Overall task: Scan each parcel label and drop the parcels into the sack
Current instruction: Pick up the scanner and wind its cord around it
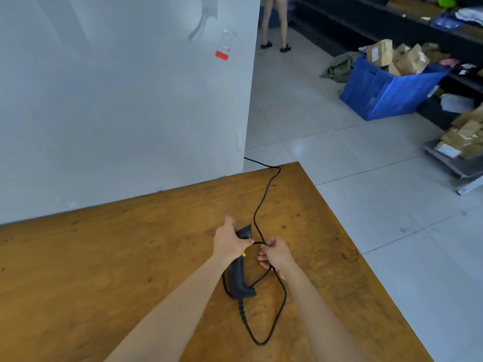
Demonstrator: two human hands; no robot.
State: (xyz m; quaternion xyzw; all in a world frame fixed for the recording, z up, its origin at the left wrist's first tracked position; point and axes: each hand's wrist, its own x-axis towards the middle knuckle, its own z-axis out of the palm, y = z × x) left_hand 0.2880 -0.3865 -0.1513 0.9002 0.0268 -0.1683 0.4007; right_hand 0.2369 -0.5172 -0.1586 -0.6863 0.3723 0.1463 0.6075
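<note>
Wooden surface (130, 270), set against a white wall (104, 100).

Black handheld scanner (236, 279) lies flat on the surface. Its head points away from the person and its handle base points toward them.

Left hand (229, 244) grasps the scanner at the head end, thumb on one side, fingers on the other. Right hand (274, 254) is just beside it, fingers pinched on the black cable (285, 296).

The cable leaves the handle base and loops toward the near edge. It climbs back to the right hand, then runs off over the far edge by the wall corner.

Parcels (407, 58): brown cardboard, piled in a blue crate (379, 95) on the tiled floor (300, 121), well apart from the surface, off to the right. More brown packets sit heaped on a low grey trolley (454, 165) further right.

Crumpled olive-green fabric (338, 69) lies on the floor behind the crate; cannot tell whether it is the sack.

Another person's legs (274, 24) show at the back, near dark shelving (366, 19). Small red tag (221, 55) on the wall.
</note>
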